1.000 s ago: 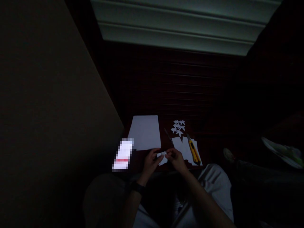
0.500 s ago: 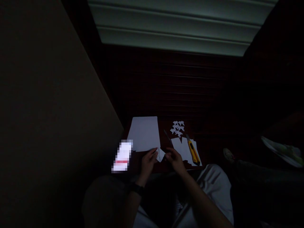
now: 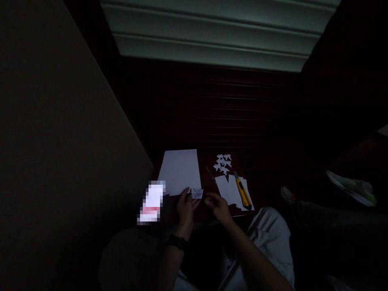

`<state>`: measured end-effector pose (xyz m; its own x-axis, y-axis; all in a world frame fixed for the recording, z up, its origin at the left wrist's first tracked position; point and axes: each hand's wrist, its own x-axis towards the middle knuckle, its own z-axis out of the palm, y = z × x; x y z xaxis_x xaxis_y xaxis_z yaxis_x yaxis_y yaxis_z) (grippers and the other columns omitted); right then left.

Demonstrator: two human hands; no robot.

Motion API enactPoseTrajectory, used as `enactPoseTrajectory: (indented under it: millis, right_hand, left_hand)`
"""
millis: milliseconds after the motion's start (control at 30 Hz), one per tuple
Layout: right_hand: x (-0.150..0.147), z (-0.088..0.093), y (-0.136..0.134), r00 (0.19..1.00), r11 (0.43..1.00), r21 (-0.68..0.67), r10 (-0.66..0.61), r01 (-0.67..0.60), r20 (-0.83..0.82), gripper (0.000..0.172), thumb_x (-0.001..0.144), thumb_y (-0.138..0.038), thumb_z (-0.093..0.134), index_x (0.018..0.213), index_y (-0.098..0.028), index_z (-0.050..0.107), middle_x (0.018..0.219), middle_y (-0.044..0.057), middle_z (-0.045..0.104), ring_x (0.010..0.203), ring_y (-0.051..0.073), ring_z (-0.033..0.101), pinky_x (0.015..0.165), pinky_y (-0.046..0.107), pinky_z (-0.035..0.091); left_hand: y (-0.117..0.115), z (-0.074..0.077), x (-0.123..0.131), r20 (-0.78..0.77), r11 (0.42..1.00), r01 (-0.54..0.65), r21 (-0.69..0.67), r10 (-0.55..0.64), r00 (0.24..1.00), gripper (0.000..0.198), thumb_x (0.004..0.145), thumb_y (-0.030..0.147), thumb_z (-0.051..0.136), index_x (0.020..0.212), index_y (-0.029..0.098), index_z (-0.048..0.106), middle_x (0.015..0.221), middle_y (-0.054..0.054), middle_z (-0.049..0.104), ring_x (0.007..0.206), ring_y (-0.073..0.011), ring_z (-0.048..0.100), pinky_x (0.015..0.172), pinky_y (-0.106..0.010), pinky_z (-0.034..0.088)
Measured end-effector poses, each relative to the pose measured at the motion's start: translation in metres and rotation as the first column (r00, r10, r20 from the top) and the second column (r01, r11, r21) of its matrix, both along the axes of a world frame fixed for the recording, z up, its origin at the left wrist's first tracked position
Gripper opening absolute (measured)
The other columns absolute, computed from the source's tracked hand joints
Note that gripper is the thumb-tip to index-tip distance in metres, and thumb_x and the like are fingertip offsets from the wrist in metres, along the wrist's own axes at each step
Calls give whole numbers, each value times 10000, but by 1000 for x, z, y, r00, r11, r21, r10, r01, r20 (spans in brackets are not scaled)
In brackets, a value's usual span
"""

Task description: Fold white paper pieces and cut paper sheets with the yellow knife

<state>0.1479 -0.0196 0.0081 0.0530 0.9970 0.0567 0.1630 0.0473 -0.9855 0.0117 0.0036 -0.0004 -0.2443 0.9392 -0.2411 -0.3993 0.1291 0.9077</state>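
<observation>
small folded white paper piece [image 3: 197, 193]: seems featherlight, crease-prone; hold by edges | left hand [image 3: 184, 207] pinches its 9 o'clock edge | right hand [image 3: 217, 205], 4 o'clock: closure unclear

We see a white folded paper piece [image 3: 197, 193] at lower centre, its creases showing as faint grey lines. Above it lies a plain white sheet [image 3: 179, 169]. Right of centre, more white cut sheets [image 3: 228, 189] carry a yellow utility knife [image 3: 242, 194] with a dark lower end. Just above those sits a cluster of small white paper shapes [image 3: 222, 163]. The table [image 3: 206, 161] under them is dark reddish brown.

Left of centre glows a screen [image 3: 151, 202], white with a red band. We note a black watch band [image 3: 177, 241] at the wrist of the left hand [image 3: 184, 208], and light grey trousers [image 3: 269, 236] at lower right. The blinds [image 3: 212, 36] across the top are pale grey-green in horizontal bands. The wall [image 3: 60, 141] at left is dull beige.
</observation>
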Motion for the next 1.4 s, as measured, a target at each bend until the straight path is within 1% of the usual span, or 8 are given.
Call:
enactPoseTrajectory:
  millis: [133,267,400,533,733,900,1100,1400]
  right_hand:
    - [0,1,1,998,1000,-24,-5,3,-59,305,755,-371,548,994,-194,620,769,31,635,688,164,573,639,271,456]
    - [2,1,2,997,1000,-3,-14,14,-76,315,743,-358,567,1005,-190,618,723,19,627,651,150,566,618,255,449]
    - [4,-1,2,994,1000,8,-8,8,-108,311,728,-342,581,998,-196,626,736,18,636,652,153,573,616,257,456]
    - [5,-2,5,979,998,-50,-43,33,-198,271,739,-387,570,907,-194,660,803,38,650,595,145,568,578,266,467]
    - [9,-6,8,920,994,-105,-65,27,-386,269,685,-372,644,877,-185,666,708,19,641,547,132,556,539,252,472]
    - [11,-9,8,908,995,-98,-68,30,-414,233,668,-323,670,850,-179,684,679,15,649,528,124,558,517,235,459]
    - [13,-14,7,903,993,-116,-48,-2,-427,200,634,-272,698,814,-187,697,732,20,676,606,142,594,585,249,483]
    - [11,-15,8,872,993,-116,-77,24,-483,251,601,-276,714,820,-179,641,731,25,667,623,158,606,598,280,505]
  left_hand:
    - [-2,-2,4,-35,1000,-22,-12,22,999,340,802,205,500,1141,183,504,963,-98,628,756,-191,664,701,-411,551]
    - [-7,0,10,-121,999,-7,47,13,993,346,804,273,503,1139,187,510,989,-87,614,774,-166,649,692,-383,557]
    - [-12,7,18,-117,995,61,83,-51,992,369,776,306,535,1116,163,529,1007,-103,617,831,-187,634,712,-383,551]
    - [-17,16,20,-66,981,145,129,-138,988,409,730,291,592,1107,149,521,1012,-122,630,918,-234,614,751,-400,535]
    - [-19,20,20,-63,964,213,162,-205,977,403,720,287,613,1084,149,511,1068,-133,609,963,-252,596,754,-400,533]
    - [-16,20,20,-47,974,200,109,-196,980,396,703,307,642,1041,138,524,991,-130,641,905,-240,623,752,-388,528]
    - [-17,19,19,-5,986,155,54,-155,988,412,674,294,682,1028,146,529,949,-123,660,862,-225,641,752,-385,526]
    - [-16,15,23,24,997,81,5,-81,996,362,675,229,695,993,142,546,928,-123,654,848,-214,642,746,-390,534]
